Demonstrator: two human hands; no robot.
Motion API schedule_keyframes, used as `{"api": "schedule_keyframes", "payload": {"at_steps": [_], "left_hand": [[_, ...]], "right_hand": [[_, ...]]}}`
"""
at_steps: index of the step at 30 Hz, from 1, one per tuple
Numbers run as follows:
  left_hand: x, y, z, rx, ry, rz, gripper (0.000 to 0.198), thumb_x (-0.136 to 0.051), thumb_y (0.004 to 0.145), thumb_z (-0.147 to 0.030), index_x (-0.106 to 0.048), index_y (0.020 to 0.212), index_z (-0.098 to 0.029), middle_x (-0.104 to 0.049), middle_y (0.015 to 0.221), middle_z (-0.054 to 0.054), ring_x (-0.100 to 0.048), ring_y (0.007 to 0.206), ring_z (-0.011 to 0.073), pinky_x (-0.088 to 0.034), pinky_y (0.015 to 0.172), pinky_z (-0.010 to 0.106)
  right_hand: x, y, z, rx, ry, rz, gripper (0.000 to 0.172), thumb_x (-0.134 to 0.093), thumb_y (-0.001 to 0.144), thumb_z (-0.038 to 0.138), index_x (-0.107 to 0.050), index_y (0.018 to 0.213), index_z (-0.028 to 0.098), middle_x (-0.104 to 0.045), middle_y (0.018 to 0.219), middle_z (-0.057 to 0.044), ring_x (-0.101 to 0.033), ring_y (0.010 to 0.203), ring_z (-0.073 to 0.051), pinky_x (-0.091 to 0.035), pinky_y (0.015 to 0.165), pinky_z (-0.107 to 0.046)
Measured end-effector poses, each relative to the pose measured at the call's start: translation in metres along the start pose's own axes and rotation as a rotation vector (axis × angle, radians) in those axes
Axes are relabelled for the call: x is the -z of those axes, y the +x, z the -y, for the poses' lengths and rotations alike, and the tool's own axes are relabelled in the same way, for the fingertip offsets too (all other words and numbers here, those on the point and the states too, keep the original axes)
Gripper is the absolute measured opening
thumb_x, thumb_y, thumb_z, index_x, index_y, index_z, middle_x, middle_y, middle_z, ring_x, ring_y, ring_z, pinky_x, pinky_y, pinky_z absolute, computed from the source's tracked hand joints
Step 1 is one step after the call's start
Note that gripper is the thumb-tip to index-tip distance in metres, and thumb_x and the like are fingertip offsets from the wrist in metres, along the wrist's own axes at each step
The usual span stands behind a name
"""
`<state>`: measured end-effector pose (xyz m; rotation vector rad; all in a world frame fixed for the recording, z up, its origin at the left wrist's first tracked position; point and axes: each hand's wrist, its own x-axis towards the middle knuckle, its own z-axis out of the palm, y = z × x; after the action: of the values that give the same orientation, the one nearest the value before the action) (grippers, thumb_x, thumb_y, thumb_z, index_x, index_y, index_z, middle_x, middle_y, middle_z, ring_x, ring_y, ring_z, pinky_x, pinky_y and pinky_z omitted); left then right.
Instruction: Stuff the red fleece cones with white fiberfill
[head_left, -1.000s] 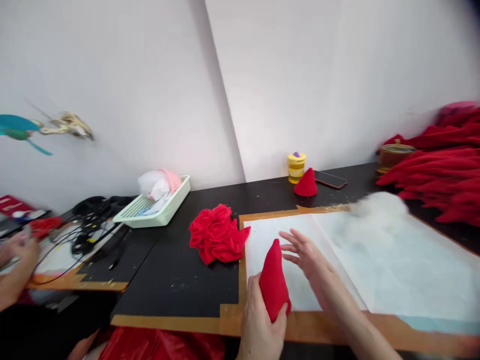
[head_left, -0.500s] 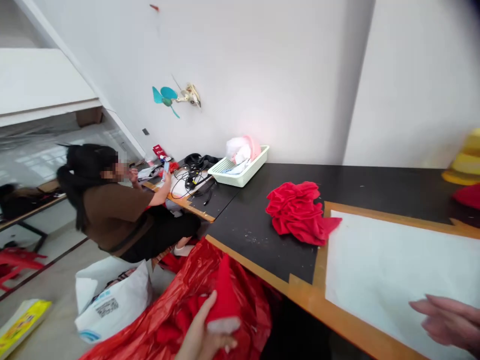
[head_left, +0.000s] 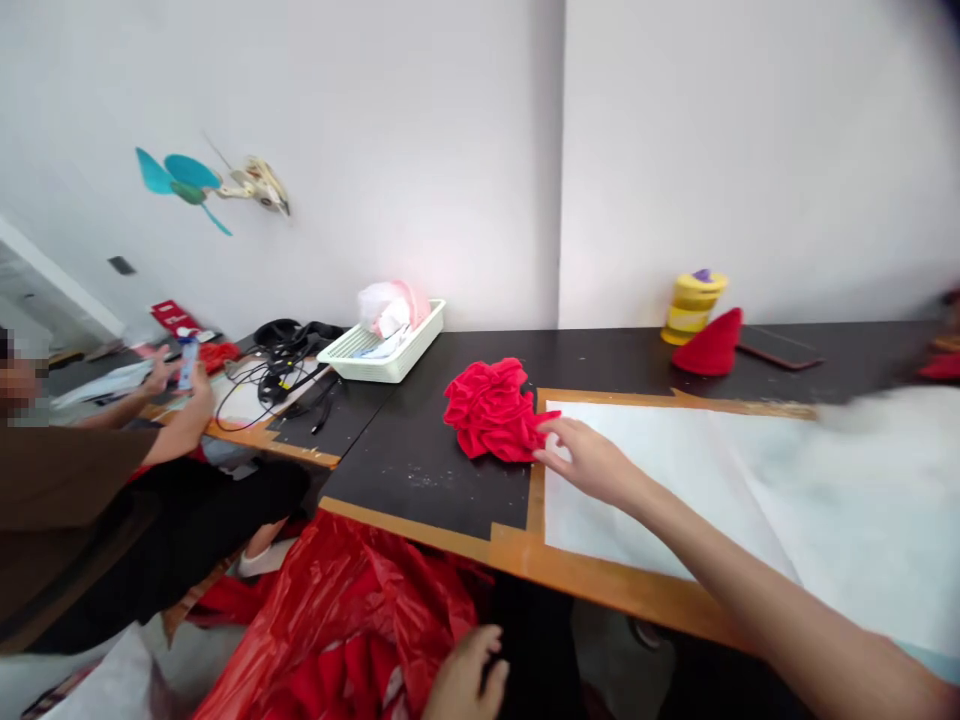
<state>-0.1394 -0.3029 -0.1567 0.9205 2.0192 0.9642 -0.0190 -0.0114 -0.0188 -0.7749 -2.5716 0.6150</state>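
My right hand [head_left: 586, 462] reaches over the table to a gathered heap of red cloth pieces [head_left: 491, 412]. Its fingertips and thumb are at the heap's right-hand corner, a gap showing between them, and the cloth keeps its shape. Low in the view, my left hand [head_left: 469, 675] is beside the mouth of a red plastic bag [head_left: 352, 560], fingers loosely bent and apart with nothing seen in them. Inside the bag lie more red cloth pieces [head_left: 341, 680]. A white sheet [head_left: 637, 480] is taped to the table under my right forearm.
A pale green basket [head_left: 386, 365] stands by the wall. Farther right are a yellow container [head_left: 694, 305], a red cone-shaped piece [head_left: 711, 345] and a dark flat phone-like object [head_left: 780, 347]. Black cables [head_left: 281, 360] lie left. A seated person [head_left: 82, 500] holds a phone. A blurred white shape is at right.
The view has turned right. My left hand has let go of the red piece it held over the bag. My right hand has moved from above the white sheet to the red heap.
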Motion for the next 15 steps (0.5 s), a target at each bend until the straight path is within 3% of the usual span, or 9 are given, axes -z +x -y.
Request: {"api": "schedule_keyframes", "payload": {"at_steps": [3, 7, 10, 12, 15], "left_hand": [[-0.039, -0.009, -0.038, -0.222, 0.237, 0.281, 0.044, -0.062, 0.081, -0.032, -0.071, 0.124, -0.024, -0.07, 0.131, 0.014, -0.061, 0.125, 0.0353, -0.04, 0.113, 0.049], [-0.054, -0.025, -0.058, -0.315, 0.285, 0.436, 0.043, -0.055, 0.088, -0.026, -0.067, 0.129, -0.021, -0.071, 0.127, 0.014, -0.064, 0.119, 0.0324, -0.044, 0.106, 0.045], [-0.053, -0.03, -0.06, -0.344, 0.241, 0.428, 0.034, -0.053, 0.092, -0.026, -0.071, 0.12, -0.023, -0.075, 0.115, 0.011, -0.069, 0.107, 0.0281, -0.05, 0.098, 0.039], [-0.05, -0.03, -0.072, -0.433, 0.194, 0.383, 0.028, -0.051, 0.095, -0.026, -0.073, 0.113, -0.025, -0.077, 0.107, 0.008, -0.071, 0.097, 0.0249, -0.054, 0.09, 0.034], [-0.045, -0.027, -0.118, -0.751, 0.126, 0.246, 0.024, -0.052, 0.096, -0.022, -0.075, 0.102, -0.026, -0.078, 0.097, 0.007, -0.072, 0.091, 0.0234, -0.056, 0.082, 0.031]], "right_hand": [[-0.009, 0.033, 0.003, -0.031, -0.054, 0.047, 0.021, -0.07, 0.09, 0.034, -0.07, 0.101, 0.016, -0.07, 0.11, -0.014, -0.065, 0.108, -0.029, -0.052, 0.092, -0.04], [-0.016, 0.035, -0.014, -0.097, -0.119, 0.036, 0.023, -0.061, 0.099, 0.034, -0.065, 0.112, 0.016, -0.065, 0.12, -0.009, -0.062, 0.112, -0.026, -0.051, 0.096, -0.047], [-0.015, 0.018, -0.02, -0.047, -0.192, 0.024, 0.019, -0.054, 0.102, 0.025, -0.064, 0.115, 0.015, -0.061, 0.129, -0.01, -0.054, 0.123, -0.028, -0.045, 0.102, -0.05], [-0.014, 0.007, -0.018, 0.035, -0.247, 0.027, 0.019, -0.049, 0.102, 0.016, -0.065, 0.111, 0.014, -0.061, 0.13, -0.011, -0.051, 0.128, -0.028, -0.041, 0.105, -0.05], [-0.017, 0.0, -0.013, 0.142, -0.314, 0.029, 0.013, -0.055, 0.1, 0.017, -0.068, 0.103, 0.014, -0.067, 0.121, -0.008, -0.058, 0.12, -0.025, -0.045, 0.103, -0.047]]}}
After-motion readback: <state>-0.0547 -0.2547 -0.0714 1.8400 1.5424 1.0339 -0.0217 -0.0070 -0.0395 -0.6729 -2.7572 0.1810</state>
